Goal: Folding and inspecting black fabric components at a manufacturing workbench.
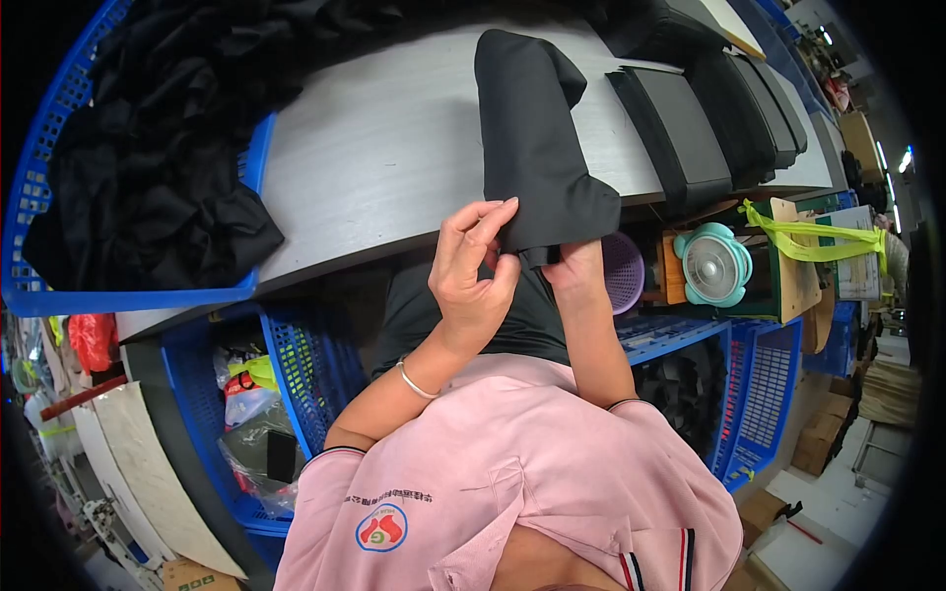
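A long black fabric tube (532, 138) lies across the front edge of the pale table, its far end folded over on the tabletop. Its near end hangs off the edge toward me. My left hand (475, 271) is at the left side of this near end, fingers curled and thumb against the hem, pinching the cloth. My right hand (576, 266) reaches up under the near end from below. The cloth covers its fingers, so their grip is hidden.
Black cloth (158, 148) is heaped in a blue crate (128, 301) at the left. Black box-shaped pieces (680, 128) stand in a row at the right of the table (374, 138). A turquoise fan (715, 264), a purple basket (623, 271) and more blue crates (764, 394) sit below the edge.
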A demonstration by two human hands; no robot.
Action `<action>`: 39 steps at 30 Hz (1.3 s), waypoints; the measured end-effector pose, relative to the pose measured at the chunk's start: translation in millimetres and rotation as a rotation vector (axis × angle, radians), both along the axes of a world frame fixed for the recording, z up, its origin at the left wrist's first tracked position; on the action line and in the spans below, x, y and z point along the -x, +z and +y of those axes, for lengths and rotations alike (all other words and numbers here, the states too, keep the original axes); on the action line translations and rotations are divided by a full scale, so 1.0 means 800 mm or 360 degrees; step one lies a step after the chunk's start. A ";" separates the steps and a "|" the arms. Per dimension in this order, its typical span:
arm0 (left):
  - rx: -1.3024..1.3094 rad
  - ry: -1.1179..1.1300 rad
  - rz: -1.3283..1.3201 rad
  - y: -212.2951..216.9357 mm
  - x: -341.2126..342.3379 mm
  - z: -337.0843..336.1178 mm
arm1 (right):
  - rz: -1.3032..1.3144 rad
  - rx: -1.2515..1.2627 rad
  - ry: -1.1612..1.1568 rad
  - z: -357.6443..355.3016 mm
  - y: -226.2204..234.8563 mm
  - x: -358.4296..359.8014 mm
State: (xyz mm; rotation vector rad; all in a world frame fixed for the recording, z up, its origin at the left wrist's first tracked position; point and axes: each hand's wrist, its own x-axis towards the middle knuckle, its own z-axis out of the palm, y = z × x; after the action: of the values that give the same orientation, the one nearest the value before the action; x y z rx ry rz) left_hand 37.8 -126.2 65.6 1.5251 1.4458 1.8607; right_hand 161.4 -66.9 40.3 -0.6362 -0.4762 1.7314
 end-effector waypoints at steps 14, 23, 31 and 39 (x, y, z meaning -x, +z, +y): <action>-0.0030 -0.0081 -0.0008 0.001 0.001 -0.005 | -0.0019 -0.0023 -0.0054 0.007 -0.016 0.006; 0.0068 -0.0192 -0.0046 0.002 0.015 -0.011 | 0.0176 -0.0245 0.0106 0.014 -0.049 0.000; 0.0212 0.0024 0.0137 -0.050 0.034 0.001 | -0.1556 -0.0934 -0.0278 0.015 -0.118 -0.002; 0.0356 -0.0009 -0.0038 -0.062 0.031 0.002 | -0.2148 -0.1404 -0.0493 0.018 -0.101 0.005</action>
State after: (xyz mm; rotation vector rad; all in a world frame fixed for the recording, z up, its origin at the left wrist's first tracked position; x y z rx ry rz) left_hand 13.0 -124.2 15.8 1.3939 1.5769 1.6443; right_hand 157.6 -52.7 -40.8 -1.0516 -1.8067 0.4413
